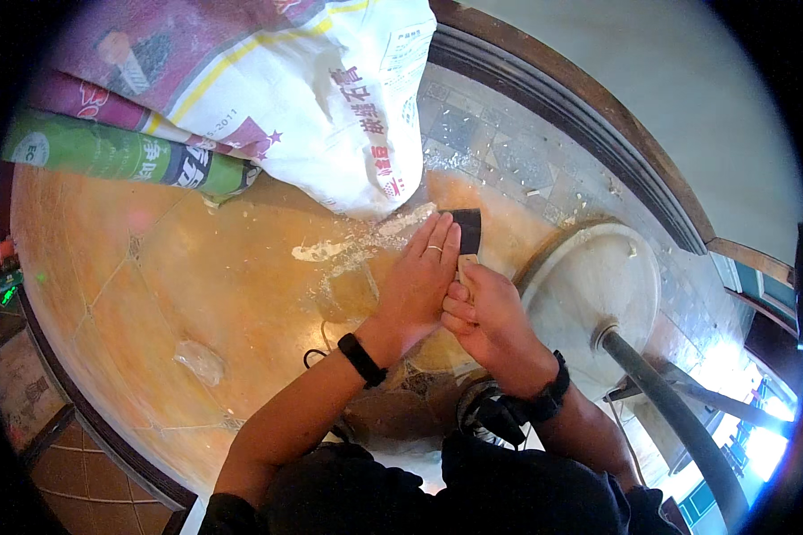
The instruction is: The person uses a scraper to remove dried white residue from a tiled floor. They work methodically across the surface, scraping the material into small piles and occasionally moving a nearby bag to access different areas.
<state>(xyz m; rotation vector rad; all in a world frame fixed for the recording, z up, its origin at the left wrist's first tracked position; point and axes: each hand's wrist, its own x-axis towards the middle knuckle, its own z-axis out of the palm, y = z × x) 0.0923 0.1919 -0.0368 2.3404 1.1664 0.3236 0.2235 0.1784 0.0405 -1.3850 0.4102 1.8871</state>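
My right hand (485, 311) is closed around the pale handle of a scraper or putty knife (467, 227), its wide dark blade pointing away from me. Beside it, my left hand (425, 267) lies flat, fingers extended together and touching or very close to the blade's left edge. What is under the left palm is hidden. Just ahead and to the left, pale powder and crumbs (348, 251) are spread on the tan tiled floor (241, 301). A large white and purple printed sack (321, 114) stands beyond the powder.
A green printed bag (134, 154) lies at the upper left. Clear crumpled plastic (199, 361) rests on the floor. To my right is a round whitish base or tub (595, 281) with a dark pole (669, 414) near it. Debris dots the grey patterned tiles (502, 147) along the dark baseboard (562, 107).
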